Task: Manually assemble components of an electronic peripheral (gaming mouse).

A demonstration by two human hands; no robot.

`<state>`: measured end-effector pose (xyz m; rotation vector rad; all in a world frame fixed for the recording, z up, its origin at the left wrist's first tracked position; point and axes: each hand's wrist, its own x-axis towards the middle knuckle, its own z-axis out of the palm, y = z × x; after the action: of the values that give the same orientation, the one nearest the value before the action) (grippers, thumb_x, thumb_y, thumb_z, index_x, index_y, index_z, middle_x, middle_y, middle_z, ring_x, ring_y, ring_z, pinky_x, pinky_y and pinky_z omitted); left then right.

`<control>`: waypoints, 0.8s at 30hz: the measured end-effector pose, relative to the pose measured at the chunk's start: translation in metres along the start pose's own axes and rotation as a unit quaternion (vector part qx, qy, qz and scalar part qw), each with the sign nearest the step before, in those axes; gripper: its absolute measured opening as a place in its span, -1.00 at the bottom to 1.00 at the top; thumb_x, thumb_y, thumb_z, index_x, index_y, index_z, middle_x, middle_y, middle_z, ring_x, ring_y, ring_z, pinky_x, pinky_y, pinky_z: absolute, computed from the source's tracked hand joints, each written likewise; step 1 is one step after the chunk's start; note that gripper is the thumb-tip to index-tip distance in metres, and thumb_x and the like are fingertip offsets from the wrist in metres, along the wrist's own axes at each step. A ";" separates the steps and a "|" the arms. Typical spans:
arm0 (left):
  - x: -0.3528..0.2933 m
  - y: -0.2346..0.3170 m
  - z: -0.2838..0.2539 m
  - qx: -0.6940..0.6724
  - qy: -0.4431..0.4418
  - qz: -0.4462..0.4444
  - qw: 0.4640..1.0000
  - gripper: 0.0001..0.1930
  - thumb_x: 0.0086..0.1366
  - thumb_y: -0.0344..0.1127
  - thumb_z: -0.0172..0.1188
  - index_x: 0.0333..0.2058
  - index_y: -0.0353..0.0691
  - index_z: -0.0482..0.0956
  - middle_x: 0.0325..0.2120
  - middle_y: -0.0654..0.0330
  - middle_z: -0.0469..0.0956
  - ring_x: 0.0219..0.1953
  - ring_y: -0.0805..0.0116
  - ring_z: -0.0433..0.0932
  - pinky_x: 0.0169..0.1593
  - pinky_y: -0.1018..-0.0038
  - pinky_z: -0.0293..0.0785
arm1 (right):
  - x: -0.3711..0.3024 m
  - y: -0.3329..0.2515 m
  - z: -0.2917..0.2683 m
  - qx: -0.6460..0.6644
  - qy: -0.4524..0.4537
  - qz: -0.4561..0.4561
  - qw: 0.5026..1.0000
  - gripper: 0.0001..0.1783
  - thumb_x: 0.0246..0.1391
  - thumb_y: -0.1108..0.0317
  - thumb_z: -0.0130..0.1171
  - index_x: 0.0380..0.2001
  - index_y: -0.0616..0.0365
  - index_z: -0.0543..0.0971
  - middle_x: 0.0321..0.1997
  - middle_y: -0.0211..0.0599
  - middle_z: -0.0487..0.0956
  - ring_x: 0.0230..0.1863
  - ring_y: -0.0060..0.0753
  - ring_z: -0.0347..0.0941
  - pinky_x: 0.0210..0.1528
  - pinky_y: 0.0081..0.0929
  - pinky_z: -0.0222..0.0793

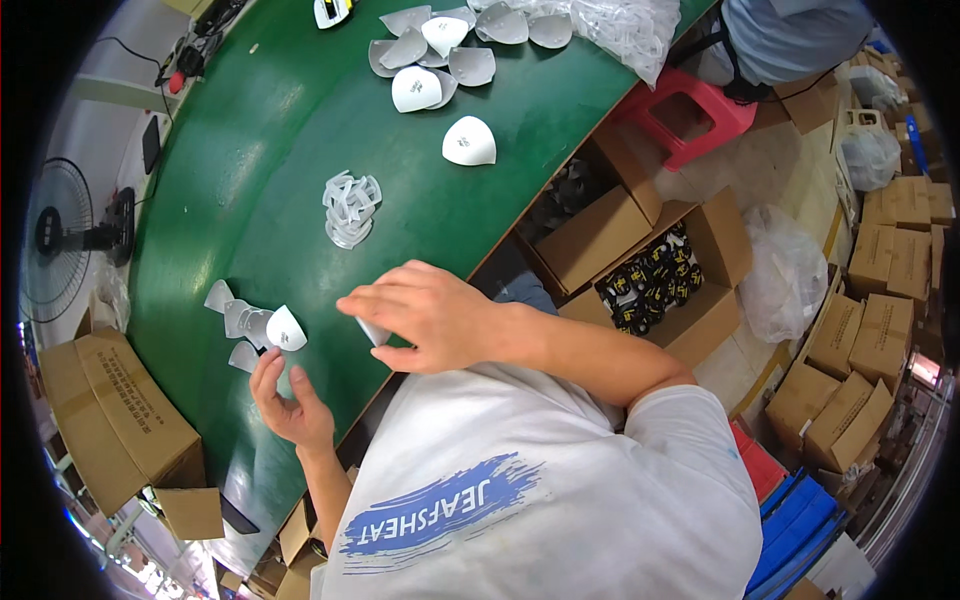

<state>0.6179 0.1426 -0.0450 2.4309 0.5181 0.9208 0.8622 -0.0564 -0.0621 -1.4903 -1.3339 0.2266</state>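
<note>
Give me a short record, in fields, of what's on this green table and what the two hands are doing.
surface: green table
left hand: open, empty, beside small heap of white curved plastic shells
right hand: grip on one white plastic piece
middle: cluster of clear plastic parts
far end: larger pile of white shells
beside table: open cardboard box of black parts

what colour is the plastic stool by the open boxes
Pinkish red stool; the head view shows it.
</note>
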 end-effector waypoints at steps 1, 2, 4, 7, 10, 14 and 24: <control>-0.002 -0.005 -0.004 0.014 0.002 -0.015 1.000 -0.70 0.58 -0.53 0.30 0.21 -0.31 0.62 0.20 -0.09 0.69 0.25 -0.01 0.68 0.40 0.09 0.54 | 0.003 0.001 0.005 -0.055 -0.039 -0.023 0.997 -0.28 0.18 0.23 0.57 0.39 0.19 0.64 0.34 -0.15 0.74 0.25 -0.06 0.68 0.38 -0.06 0.55; -0.003 -0.009 -0.006 0.018 -0.006 -0.014 1.000 -0.71 0.59 -0.53 0.29 0.21 -0.32 0.62 0.21 -0.08 0.69 0.25 -0.01 0.68 0.40 0.10 0.54 | 0.005 0.001 0.011 -0.088 -0.086 -0.006 0.992 -0.31 0.24 0.20 0.53 0.40 0.16 0.64 0.43 -0.16 0.69 0.37 -0.13 0.61 0.48 -0.05 0.45; -0.003 -0.017 -0.011 0.031 -0.015 -0.018 0.999 -0.71 0.59 -0.52 0.30 0.22 -0.32 0.63 0.22 -0.08 0.69 0.27 -0.02 0.66 0.42 0.09 0.51 | 0.008 0.002 0.027 -0.132 -0.083 -0.015 0.988 -0.31 0.27 0.17 0.51 0.42 0.14 0.63 0.46 -0.15 0.66 0.42 -0.11 0.57 0.51 -0.04 0.42; 0.007 -0.024 -0.011 0.095 -0.034 -0.005 0.995 -0.64 0.58 -0.48 0.32 0.29 -0.32 0.61 0.28 -0.09 0.65 0.34 -0.05 0.60 0.46 0.06 0.45 | 0.010 0.004 0.030 -0.194 -0.080 -0.025 0.977 -0.32 0.33 0.12 0.47 0.45 0.09 0.62 0.53 -0.13 0.61 0.53 -0.09 0.48 0.57 0.00 0.34; 0.028 -0.015 0.001 0.195 -0.050 0.002 0.980 -0.49 0.57 -0.42 0.36 0.42 -0.32 0.53 0.36 -0.11 0.58 0.41 -0.09 0.54 0.50 0.04 0.39 | 0.011 0.006 0.030 -0.210 -0.079 -0.023 0.974 -0.32 0.35 0.07 0.45 0.46 0.04 0.62 0.56 -0.10 0.57 0.60 -0.06 0.40 0.62 0.03 0.28; 0.024 -0.036 0.002 0.180 -0.090 -0.083 0.976 -0.31 0.57 -0.35 0.40 0.57 -0.34 0.40 0.45 -0.14 0.50 0.42 -0.15 0.51 0.51 0.06 0.37 | 0.018 0.003 0.028 -0.164 -0.100 -0.023 0.981 -0.31 0.33 0.07 0.47 0.45 0.01 0.62 0.54 -0.13 0.58 0.60 -0.04 0.40 0.62 0.06 0.28; 0.036 -0.023 0.020 0.137 -0.042 -0.068 0.987 -0.21 0.32 -0.17 0.63 0.47 -0.18 0.53 0.45 -0.04 0.46 0.45 -0.18 0.43 0.56 -0.07 0.27 | 0.031 -0.009 0.015 -0.182 -0.171 0.010 0.968 -0.28 0.30 0.12 0.48 0.49 -0.01 0.60 0.52 -0.21 0.60 0.54 -0.03 0.44 0.54 0.15 0.29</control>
<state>0.6528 0.1729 -0.0526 2.6240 0.8160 0.7262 0.8570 -0.0251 -0.0470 -1.8310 -1.7059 0.2720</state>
